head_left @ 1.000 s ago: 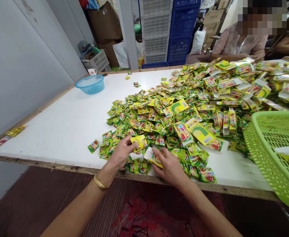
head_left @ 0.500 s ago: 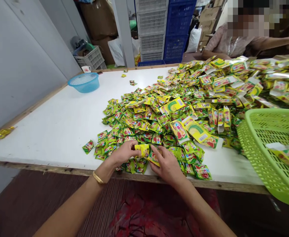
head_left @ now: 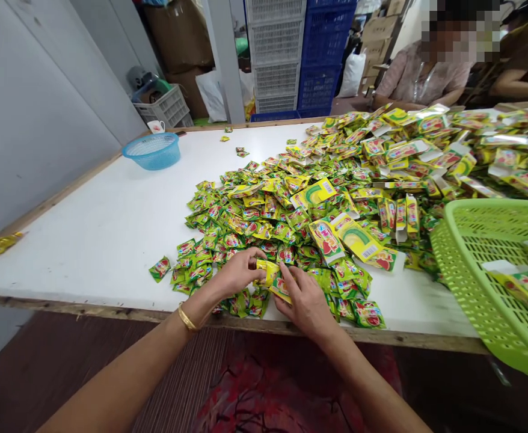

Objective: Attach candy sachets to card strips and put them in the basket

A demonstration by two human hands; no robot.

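Observation:
My left hand (head_left: 239,275) pinches a small yellow candy packet (head_left: 266,269) at its left end. The packet's right end meets the mouth of a small yellow-and-green box (head_left: 282,288); how deep it sits inside is hidden. Wrapped round that box, my right hand (head_left: 306,300) holds it from the right, its fingers covering much of the print. Both hands are over the near edge of a heap of green candy packets (head_left: 228,222). Flat printed boxes (head_left: 327,240) lie on the heap just beyond my right hand.
A green basket (head_left: 466,270) with some boxes overhangs the table's front right edge. Many cartons (head_left: 408,150) are piled at the back right. A blue basket (head_left: 153,153) stands at the far left of the white table (head_left: 88,240). A co-worker (head_left: 421,81) sits across.
My left hand has shifted right, bringing the yellow packet closer against the box, and less of the packet shows. My right hand stays nearly still. The co-worker's outstretched arm has drawn back.

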